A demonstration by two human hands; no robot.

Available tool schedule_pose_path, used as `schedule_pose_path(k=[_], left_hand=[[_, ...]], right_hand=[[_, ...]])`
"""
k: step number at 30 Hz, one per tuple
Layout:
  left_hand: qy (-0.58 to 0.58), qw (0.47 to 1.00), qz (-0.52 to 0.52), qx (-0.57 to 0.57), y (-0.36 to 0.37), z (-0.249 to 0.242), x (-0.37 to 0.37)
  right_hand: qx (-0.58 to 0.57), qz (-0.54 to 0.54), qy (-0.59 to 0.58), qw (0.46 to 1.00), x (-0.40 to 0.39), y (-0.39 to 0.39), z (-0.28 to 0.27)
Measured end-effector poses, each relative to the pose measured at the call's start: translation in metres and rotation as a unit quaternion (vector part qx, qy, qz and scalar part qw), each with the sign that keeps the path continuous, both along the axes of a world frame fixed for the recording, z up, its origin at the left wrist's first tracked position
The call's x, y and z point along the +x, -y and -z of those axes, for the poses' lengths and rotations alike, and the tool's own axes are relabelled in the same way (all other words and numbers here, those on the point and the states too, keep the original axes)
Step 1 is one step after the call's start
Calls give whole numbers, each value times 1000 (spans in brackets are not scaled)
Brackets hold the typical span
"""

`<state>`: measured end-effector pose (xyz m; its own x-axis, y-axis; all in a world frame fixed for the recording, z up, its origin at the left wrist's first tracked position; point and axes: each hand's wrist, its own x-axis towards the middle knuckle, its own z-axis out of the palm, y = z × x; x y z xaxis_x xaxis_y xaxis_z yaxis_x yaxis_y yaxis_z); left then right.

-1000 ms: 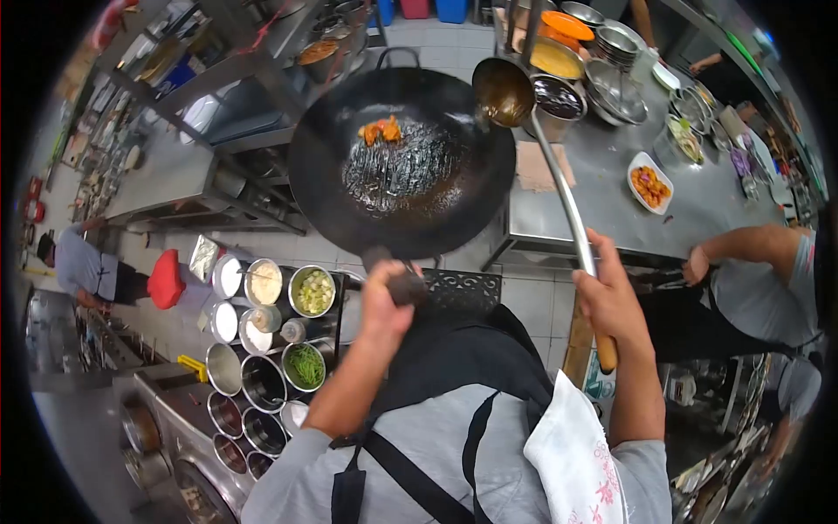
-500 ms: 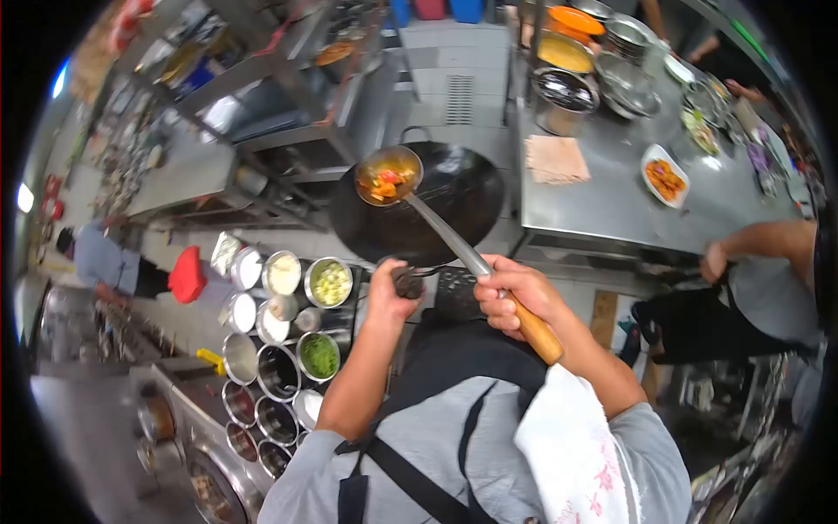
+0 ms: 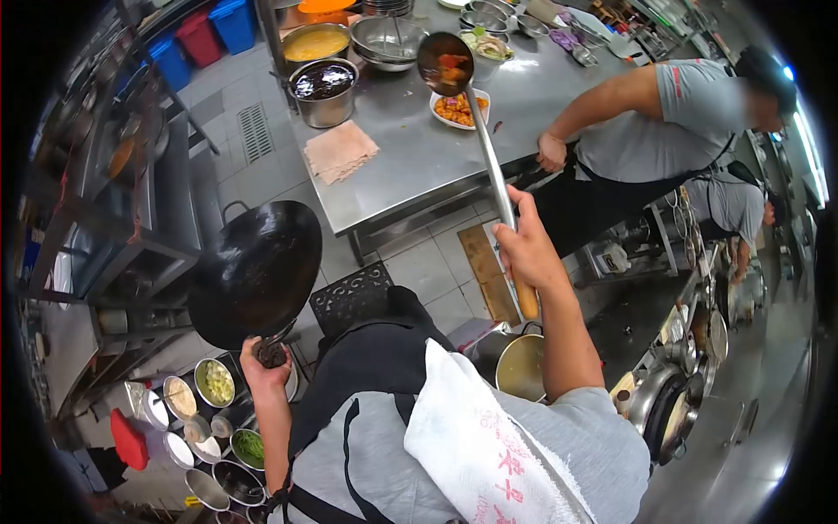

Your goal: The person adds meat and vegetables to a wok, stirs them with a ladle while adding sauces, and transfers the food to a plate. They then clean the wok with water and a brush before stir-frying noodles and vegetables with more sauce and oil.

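My right hand (image 3: pixel 531 240) is wrapped round the handle of a long ladle (image 3: pixel 494 166), whose bowl holds red and orange food pieces (image 3: pixel 451 68). The bowl is above the steel counter, just over a white plate of orange-brown food (image 3: pixel 459 110). At the lower left, my left hand (image 3: pixel 266 365) grips the dark handle of a large black wok (image 3: pixel 257 271). The wok is tilted, and no food shows in it.
On the steel counter (image 3: pixel 419 179) are a pot of dark liquid (image 3: pixel 323 81), a pot of yellow liquid (image 3: pixel 316 44) and pink cloths (image 3: pixel 340 150). A co-worker (image 3: pixel 646 122) stands at its right. Ingredient bowls (image 3: pixel 215 382) stand at the lower left.
The view has turned to the right. The ladle has gone from above the wok to above the plate on the counter. The wok is now tilted and off to the left.
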<state>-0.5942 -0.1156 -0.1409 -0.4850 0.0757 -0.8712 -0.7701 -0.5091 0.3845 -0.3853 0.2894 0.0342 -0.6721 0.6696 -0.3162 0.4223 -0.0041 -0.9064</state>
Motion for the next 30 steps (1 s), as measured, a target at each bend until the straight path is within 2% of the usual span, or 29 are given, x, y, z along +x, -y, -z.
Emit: schedule_pose_path(k=[2, 6, 8, 12, 13, 14, 16, 17, 18, 19, 20, 22, 24, 25, 27, 28, 29, 30], left_hand=[[-4, 1000, -7, -13, -4, -8, -4], [-7, 1000, -1, 5, 0, -11, -15], [-2, 1000, -5, 25, 8, -8, -22], [-9, 1000, -3, 18, 12, -17, -28], [-10, 1000, 2, 16, 14, -17, -30], [-10, 1000, 1, 20, 15, -17, -32], [-7, 1000, 7, 16, 20, -20, -37], [-8, 1000, 10, 16, 21, -23, -39], [-12, 999, 14, 30, 20, -27, -41], [-16, 999, 18, 43, 21, -30, -43], [-20, 999, 16, 45, 21, -33, -45], [-24, 999, 0, 39, 17, -38, -47], [-32, 999, 0, 38, 14, -42, -46], [-41, 999, 1, 36, 11, -42, -45], [-36, 998, -2, 46, 12, -32, -49], [-32, 998, 0, 55, 11, -29, -50], [-49, 998, -1, 47, 6, -30, -49], [-48, 998, 0, 45, 3, -31, -49]], right_hand=[[200, -30, 67, 977, 7, -30, 33], [233, 36, 133, 963, -4, -30, 51], [284, 55, 137, 948, -11, -25, 61], [245, 86, 139, 956, -18, -17, 62], [309, 88, 113, 940, -23, -13, 66], [313, 88, 112, 939, -25, -14, 67], [79, 152, 5, 985, -33, -6, 64], [79, 155, 5, 985, -39, 5, 57], [-37, 177, -143, 973, -45, 17, 50], [-152, 191, -287, 926, -49, 27, 45], [-151, 188, -290, 926, -48, 34, 43], [-342, 157, -458, 805, -47, 43, 34], [-357, 164, -461, 796, -44, 47, 21], [-275, 177, -384, 863, -43, 46, 16], [-111, 164, -198, 960, -32, 36, 17], [-111, 163, -196, 960, -25, 28, 30], [106, 143, -43, 983, -19, 20, 43], [315, 113, 112, 936, -10, 12, 55]])
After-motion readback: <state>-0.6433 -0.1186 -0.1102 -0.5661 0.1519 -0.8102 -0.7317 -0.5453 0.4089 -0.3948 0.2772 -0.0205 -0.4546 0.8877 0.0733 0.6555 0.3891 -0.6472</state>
